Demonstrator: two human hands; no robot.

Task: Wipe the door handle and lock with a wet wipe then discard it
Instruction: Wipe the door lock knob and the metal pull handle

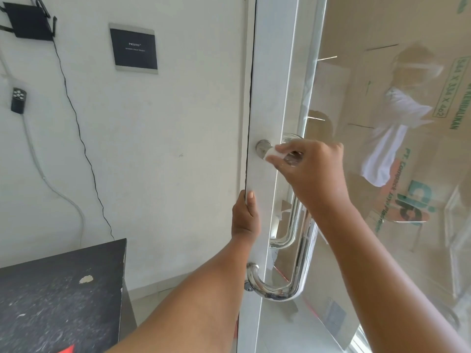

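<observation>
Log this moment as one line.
phase: wiping | right hand: pinches wet wipe at top of door handle | left hand: grips door edge | discard: not yet

My right hand [309, 171] holding the wipe [274, 152] on the top of the door handle [280, 294], my left hand [246, 215] below it around the edge of the door [270, 72], table [58, 296] lower left

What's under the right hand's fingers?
A white wet wipe, pinched by the right hand at the round lock. The hand partly covers the upper bend of the door handle.
</observation>
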